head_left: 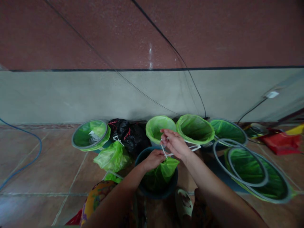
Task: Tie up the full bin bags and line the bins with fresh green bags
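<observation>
A green garbage bag [168, 167] with a gathered neck stands up out of a dark trash can [175, 185] in front of me. Its white drawstring runs between both hands. My left hand [154, 159] is closed on the drawstring close to the bag's neck. Just above and to the right, my right hand [174, 142] pinches a raised part of the same string, and a loose white loop [196, 148] hangs out to its right. A tied green garbage bag [114, 156] and black garbage bags [135, 139] lie to the left of the can.
Green-lined bins [161, 126] stand along the wall, with another ringed bin [90, 134] at left. Grey rings [241, 161] rest over a lined bin at right. A blue hose [39, 148] curves across the tiles at far left. A red object [280, 142] lies far right.
</observation>
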`<move>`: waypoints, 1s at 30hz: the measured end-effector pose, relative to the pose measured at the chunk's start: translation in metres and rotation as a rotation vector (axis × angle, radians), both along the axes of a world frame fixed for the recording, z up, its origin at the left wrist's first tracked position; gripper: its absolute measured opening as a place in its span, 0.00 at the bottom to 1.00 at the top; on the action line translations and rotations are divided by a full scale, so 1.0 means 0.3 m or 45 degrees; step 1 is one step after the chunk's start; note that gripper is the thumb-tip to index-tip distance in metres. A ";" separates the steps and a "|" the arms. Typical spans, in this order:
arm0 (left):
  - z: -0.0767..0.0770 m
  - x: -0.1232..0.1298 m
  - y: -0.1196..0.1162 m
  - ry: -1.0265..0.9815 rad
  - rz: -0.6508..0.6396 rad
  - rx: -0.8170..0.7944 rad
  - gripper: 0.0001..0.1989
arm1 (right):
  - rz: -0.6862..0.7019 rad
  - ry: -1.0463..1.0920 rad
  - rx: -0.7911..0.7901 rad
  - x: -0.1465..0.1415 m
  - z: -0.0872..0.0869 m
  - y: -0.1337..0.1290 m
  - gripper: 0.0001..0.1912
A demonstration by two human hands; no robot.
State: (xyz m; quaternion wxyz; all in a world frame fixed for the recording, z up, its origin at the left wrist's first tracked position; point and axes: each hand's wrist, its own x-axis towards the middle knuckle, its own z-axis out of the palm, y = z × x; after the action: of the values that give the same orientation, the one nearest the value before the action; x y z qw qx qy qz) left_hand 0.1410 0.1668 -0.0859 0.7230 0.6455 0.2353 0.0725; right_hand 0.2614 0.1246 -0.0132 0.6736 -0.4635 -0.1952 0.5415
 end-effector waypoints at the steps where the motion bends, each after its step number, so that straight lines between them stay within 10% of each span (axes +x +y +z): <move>1: 0.002 -0.004 0.002 -0.019 -0.037 -0.012 0.12 | -0.052 -0.001 0.005 0.014 -0.007 0.005 0.16; 5: 0.000 -0.013 0.008 0.005 -0.004 0.047 0.17 | -0.152 -0.163 -0.031 0.057 -0.032 0.005 0.23; 9: -0.020 -0.001 0.015 0.061 0.189 0.003 0.19 | -0.179 -1.031 -0.344 0.083 -0.057 -0.025 0.32; 13: -0.038 0.014 0.027 0.015 0.390 -0.115 0.17 | 0.344 -1.745 -0.591 0.068 -0.068 -0.073 0.19; 19: -0.049 0.008 0.043 -0.024 0.513 -0.258 0.10 | 0.766 -1.977 -0.549 0.011 -0.065 -0.111 0.16; 30: -0.014 -0.025 0.045 -0.139 0.027 0.915 0.11 | 0.634 -1.834 -0.434 0.066 -0.130 -0.095 0.12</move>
State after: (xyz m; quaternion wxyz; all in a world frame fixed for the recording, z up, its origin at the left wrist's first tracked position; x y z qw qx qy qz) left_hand 0.1336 0.1802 -0.0900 0.4607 0.8510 0.1628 0.1924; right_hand 0.2813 0.0963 -0.0523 0.1590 -0.7404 -0.5969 0.2649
